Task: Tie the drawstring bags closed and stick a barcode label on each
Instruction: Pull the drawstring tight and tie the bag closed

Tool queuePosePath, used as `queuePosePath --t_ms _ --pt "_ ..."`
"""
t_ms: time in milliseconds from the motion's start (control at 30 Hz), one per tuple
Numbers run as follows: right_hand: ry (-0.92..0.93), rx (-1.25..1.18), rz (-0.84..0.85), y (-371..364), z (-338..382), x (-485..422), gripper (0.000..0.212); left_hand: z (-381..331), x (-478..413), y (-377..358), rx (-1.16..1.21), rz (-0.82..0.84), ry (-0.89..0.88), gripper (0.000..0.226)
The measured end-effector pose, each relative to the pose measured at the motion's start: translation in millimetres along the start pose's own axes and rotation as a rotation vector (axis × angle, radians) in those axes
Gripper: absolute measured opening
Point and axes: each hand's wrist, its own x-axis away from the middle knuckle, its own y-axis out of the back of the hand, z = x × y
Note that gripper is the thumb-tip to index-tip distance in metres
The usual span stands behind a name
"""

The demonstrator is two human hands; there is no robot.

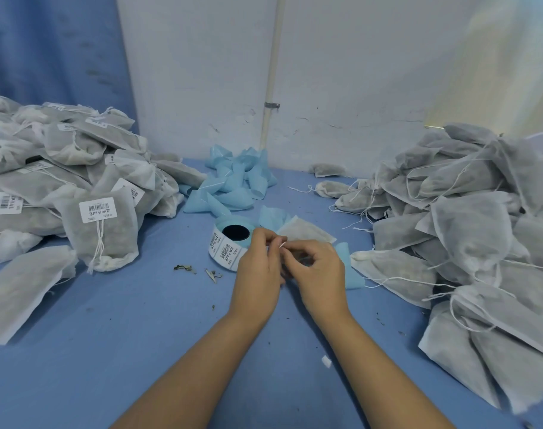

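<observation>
1. The blue surface (115, 342) spreads under my arms, speckled with bits of dried leaf.
2. On my right rises a heap of unlabelled bags (480, 230), grey-white mesh pouches with dark filling and loose white strings trailing out.
3. On my left lies the heap of labelled bags (47, 168); each visible white sticker carries a black barcode with a row of printed characters too small for me to read.
4. The nearest of these, a standing bag (101, 233), shows its label (97, 209) near the top and its drawstring hanging down the front.
5. Behind the middle sits a pile of blue backing strips (233, 181), curled and glossy.
6. The label roll (228, 246) lies just beside my left hand, its barcode stickers facing me.
7. A flat bag (307, 232) rests just beyond my fingers.
8. My left hand (258, 267) and right hand (319, 270) meet, fingers pinched together on a thin white string (282, 245); what else they grip is hidden.
</observation>
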Motion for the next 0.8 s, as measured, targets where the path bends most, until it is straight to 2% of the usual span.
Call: queuePosePath --t_ms 100,233,367,500,633,767,800 --pt "-0.053 -0.058 -0.02 -3 3 2 0.024 0 -2 0 0.08 0.028 0.031 0.008" --pt "-0.171 -0.241 -0.039 -5 6 2 0.02 -1 -2 1 0.183 0.063 0.048 0.011" --pt "-0.254 -0.368 -0.065 -4 10 0 0.017 -1 -3 0 0.111 0.051 0.002 0.014" --pt "-0.456 -0.67 0.086 0 12 -2 0.015 2 -5 3 0.019 0.023 -0.035 0.014" --pt "-0.523 -0.833 0.14 6 14 -6 0.02 1 -5 4 -0.033 0.046 -0.091 0.014" --pt "-0.603 -0.995 0.196 7 13 -7 0.005 0 -5 3 -0.013 0.071 -0.093 0.012" --pt "-0.618 -1.032 0.211 7 13 -6 0.009 -1 -5 4 0.006 0.068 -0.088 0.011"
